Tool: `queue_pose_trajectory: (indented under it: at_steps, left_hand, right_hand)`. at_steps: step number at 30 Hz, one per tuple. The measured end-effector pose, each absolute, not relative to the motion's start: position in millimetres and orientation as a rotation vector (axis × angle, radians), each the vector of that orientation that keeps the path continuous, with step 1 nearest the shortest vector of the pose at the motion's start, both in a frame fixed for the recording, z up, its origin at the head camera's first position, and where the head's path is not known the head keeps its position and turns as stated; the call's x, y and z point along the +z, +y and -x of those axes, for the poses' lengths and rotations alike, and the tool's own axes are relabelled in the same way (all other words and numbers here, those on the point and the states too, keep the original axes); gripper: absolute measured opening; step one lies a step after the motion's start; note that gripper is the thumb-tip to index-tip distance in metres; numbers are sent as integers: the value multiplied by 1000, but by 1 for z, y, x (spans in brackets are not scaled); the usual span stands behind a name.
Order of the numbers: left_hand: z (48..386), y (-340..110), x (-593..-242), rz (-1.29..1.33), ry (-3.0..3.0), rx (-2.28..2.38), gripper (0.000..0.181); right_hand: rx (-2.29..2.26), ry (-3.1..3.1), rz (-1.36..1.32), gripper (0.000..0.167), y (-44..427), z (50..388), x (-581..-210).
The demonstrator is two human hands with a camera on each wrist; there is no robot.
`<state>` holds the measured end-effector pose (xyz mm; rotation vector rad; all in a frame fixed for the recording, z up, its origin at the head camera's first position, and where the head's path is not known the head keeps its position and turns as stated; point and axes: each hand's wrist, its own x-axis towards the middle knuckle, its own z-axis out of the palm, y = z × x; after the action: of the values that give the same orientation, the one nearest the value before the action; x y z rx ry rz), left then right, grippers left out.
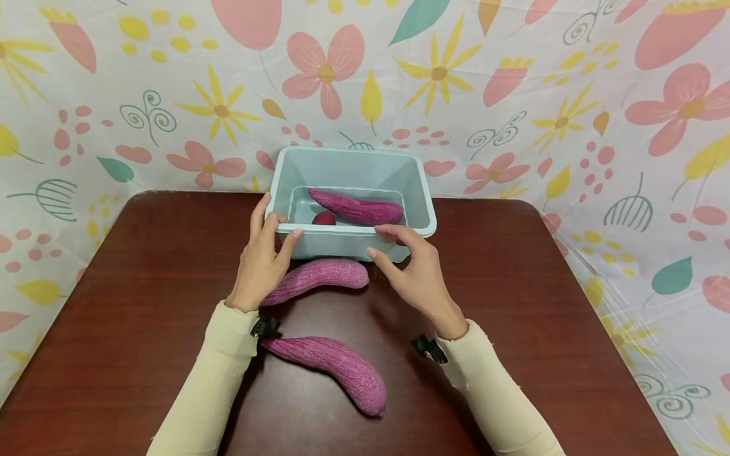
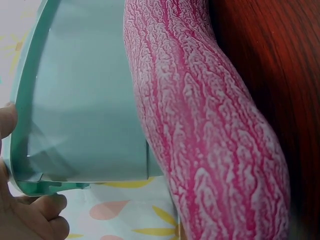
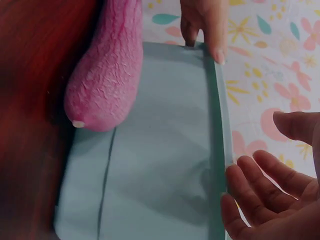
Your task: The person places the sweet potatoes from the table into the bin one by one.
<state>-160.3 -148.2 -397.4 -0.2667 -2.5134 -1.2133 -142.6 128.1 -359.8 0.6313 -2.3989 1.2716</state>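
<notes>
Background: a white cloth (image 1: pixel 219 164) with pink flowers and yellow and green leaves hangs behind and at the sides.
Table: dark reddish-brown wood (image 1: pixel 502 285), and on it stands a pale blue-green bin (image 1: pixel 342 244).
Bin in the head view: it is at the far side of the table, just beyond both hands, with its long axis from left to right.
Inside the bin: one purple gourd (image 1: pixel 359 208), lying mostly left to right, and a small dark red thing (image 1: pixel 324 218), mostly hidden by the near wall.
Left hand (image 1: pixel 259 259): it grips the near left corner of the bin.
Right hand (image 1: pixel 416 272): its fingertips touch the near rim, toward the right end; the thumb stands apart and the hand is not closed.
Middle gourd (image 1: pixel 325 278): it lies just before the near wall, roughly along it; the left hand is the nearer one and covers its left end.
Near gourd (image 1: pixel 336 364): it lies between the two forearms, slanting from far left to near right.
Left wrist view: fingers are bent under the corner, and the thumb is at the rim; the middle gourd partly covers the wall.
Right wrist view: the fingers are loosely extended at the rim, not clenched.
</notes>
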Motion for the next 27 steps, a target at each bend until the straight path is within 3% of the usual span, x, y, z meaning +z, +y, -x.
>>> queue_pose_trajectory:
  at_steps: [27]
  left_hand:
    - [159,-149,-397,274,-2513,-1230,37]
  right_hand:
    - [1268,-2598,-822,44,111,82,-396]
